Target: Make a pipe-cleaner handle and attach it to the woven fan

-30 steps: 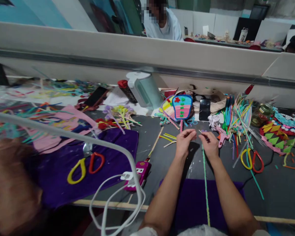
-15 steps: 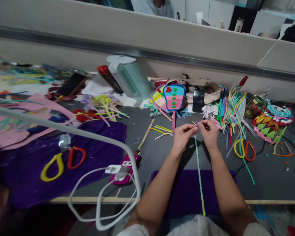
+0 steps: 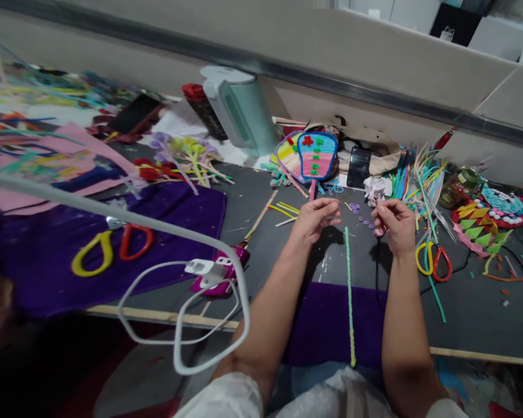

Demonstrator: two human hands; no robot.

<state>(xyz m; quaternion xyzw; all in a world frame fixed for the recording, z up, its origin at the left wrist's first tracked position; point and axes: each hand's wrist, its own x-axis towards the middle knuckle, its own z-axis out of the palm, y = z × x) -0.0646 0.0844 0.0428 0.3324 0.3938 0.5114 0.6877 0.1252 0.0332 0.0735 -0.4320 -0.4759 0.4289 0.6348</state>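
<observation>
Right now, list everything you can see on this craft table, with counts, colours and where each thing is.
green pipe cleaner: one, light green, lying straight between the hands toward the table edge
purple beads: several, purple, loose between the hands
paddle fans: two, multicoloured, overlapping behind the hands
scissors: two pairs, yellow and red handles, one on the left cloth, one at right
purple cloth: two, left and front edge
pipe cleaner bundle: many, mixed colours, right
white cable: one, looped, front left
left hand: open, empty
right hand: pinching something small
</observation>
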